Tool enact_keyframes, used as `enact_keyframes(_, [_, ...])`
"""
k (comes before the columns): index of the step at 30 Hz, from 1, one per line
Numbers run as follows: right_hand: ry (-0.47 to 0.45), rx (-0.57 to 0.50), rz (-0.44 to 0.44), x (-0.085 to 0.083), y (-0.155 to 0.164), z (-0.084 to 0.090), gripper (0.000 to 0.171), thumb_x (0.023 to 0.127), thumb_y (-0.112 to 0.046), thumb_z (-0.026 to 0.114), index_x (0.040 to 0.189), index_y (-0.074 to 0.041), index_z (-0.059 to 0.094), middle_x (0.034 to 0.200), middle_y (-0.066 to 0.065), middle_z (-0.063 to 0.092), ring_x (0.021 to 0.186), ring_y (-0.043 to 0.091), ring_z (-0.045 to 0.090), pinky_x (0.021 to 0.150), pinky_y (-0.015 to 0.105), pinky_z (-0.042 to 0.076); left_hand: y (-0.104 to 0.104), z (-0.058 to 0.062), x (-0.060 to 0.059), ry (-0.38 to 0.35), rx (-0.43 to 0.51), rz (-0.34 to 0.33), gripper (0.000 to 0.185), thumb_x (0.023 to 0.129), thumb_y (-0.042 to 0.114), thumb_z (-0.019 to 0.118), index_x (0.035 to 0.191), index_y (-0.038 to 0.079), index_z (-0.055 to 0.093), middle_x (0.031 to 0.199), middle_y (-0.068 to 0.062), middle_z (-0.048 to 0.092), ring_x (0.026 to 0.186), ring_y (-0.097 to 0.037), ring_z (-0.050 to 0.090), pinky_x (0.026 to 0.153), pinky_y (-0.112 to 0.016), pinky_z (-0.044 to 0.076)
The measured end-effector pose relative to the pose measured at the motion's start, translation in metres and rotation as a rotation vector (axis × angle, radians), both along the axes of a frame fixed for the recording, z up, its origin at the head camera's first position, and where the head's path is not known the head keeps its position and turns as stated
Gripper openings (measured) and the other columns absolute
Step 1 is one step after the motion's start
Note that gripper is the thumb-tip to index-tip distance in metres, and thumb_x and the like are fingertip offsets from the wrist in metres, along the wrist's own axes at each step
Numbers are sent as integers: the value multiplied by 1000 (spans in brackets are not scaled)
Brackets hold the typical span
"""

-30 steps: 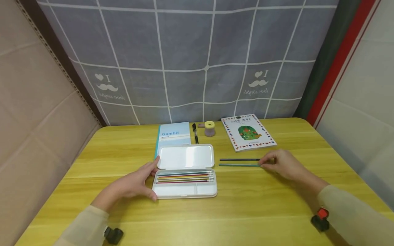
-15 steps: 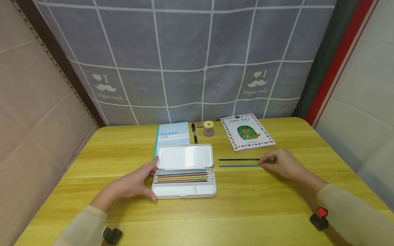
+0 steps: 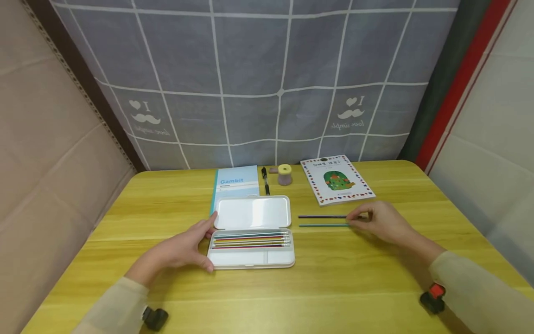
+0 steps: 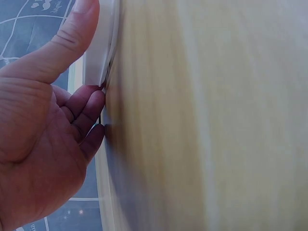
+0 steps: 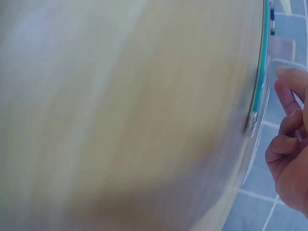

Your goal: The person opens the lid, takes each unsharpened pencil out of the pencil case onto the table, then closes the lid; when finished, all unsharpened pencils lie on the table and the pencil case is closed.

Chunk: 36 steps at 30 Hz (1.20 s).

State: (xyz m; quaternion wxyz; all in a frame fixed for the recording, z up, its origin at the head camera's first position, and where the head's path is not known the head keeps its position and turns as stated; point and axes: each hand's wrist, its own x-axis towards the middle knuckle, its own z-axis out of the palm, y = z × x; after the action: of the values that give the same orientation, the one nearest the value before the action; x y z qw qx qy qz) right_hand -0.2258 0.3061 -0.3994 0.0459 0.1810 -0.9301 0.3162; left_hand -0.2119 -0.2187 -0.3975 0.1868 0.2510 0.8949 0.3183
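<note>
A white pencil case (image 3: 250,232) lies open in the middle of the yellow table (image 3: 333,283), with several coloured pencils (image 3: 250,240) in its tray. My left hand (image 3: 185,248) grips its left end; in the left wrist view the thumb (image 4: 72,33) lies along the white edge (image 4: 101,53) and the fingers curl against it. To the right of the case lie a dark pencil (image 3: 323,216) and a teal pencil (image 3: 323,225), parallel. My right hand (image 3: 377,222) covers their right ends, fingertips pinching the teal one. In the right wrist view the teal pencil (image 5: 261,72) lies beside the curled fingers (image 5: 288,86).
Behind the case lie a blue "Gambit" notebook (image 3: 235,182), a black pen (image 3: 264,181), a small eraser (image 3: 273,170), a yellow-lidded sharpener (image 3: 284,174) and a booklet with a green picture (image 3: 337,180). A grey checked curtain (image 3: 250,83) hangs behind the table.
My right hand has crept slightly left over the ends of the two pencils. The left hand and the case have stayed put.
</note>
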Motion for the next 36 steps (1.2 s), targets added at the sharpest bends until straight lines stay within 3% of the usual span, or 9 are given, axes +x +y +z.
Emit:
enact_keyframes(7, [-31, -61, 53, 1, -27, 10, 17, 90, -14, 83, 107, -10, 83, 98, -2, 79, 63, 8, 50, 56, 25, 41, 0, -2, -1, 10, 5, -1, 143, 70, 37, 95, 165, -1, -4, 141, -8, 50, 128, -24, 48, 116, -50, 32])
enact_keyframes(11, [-58, -98, 81, 1, -43, 12, 22, 91, -15, 82, 112, -8, 82, 104, 0, 80, 80, 9, 62, 64, 24, 44, -1, -1, 0, 16, 5, -5, 142, 71, 38, 95, 166, -1, -4, 144, -9, 50, 129, -25, 49, 116, -40, 34])
enact_keyframes(15, [-68, -108, 94, 2, -59, 11, 23, 92, -19, 82, 113, -9, 82, 106, -1, 79, 89, 11, 65, 69, 24, 47, 0, 0, 0, 8, 13, -10, 141, 72, 38, 94, 166, 0, -4, 146, -10, 48, 130, -25, 48, 115, -36, 35])
enact_keyframes(19, [-95, -113, 112, 4, -78, 11, 22, 92, -21, 82, 112, -10, 82, 107, -2, 79, 78, 11, 59, 63, 24, 45, 1, 0, 1, 1, 15, -7, 141, 72, 38, 94, 166, 1, -5, 146, -10, 48, 130, -25, 48, 116, -40, 35])
enact_keyframes(25, [-86, -119, 169, 4, -106, 7, 20, 90, -18, 84, 109, -12, 83, 103, -3, 80, 55, 6, 38, 51, 24, 34, 1, -1, 1, 14, 6, 5, 142, 71, 38, 95, 166, 0, -4, 143, -8, 51, 129, -24, 49, 116, -52, 33])
enact_keyframes(30, [-65, -157, 225, 5, -123, 2, 18, 89, -16, 84, 107, -13, 84, 100, -2, 80, 53, 4, 35, 49, 24, 32, 1, -2, 1, 8, 11, -2, 142, 71, 40, 94, 166, 2, -5, 143, -7, 52, 128, -23, 48, 116, -51, 33])
enact_keyframes(36, [-145, -175, 261, 8, -141, -1, 19, 91, -18, 83, 109, -14, 83, 103, -4, 79, 56, 7, 36, 51, 22, 31, 2, -2, 2, 3, 24, 0, 141, 72, 36, 94, 166, 2, -5, 143, -8, 50, 128, -24, 48, 115, -50, 34])
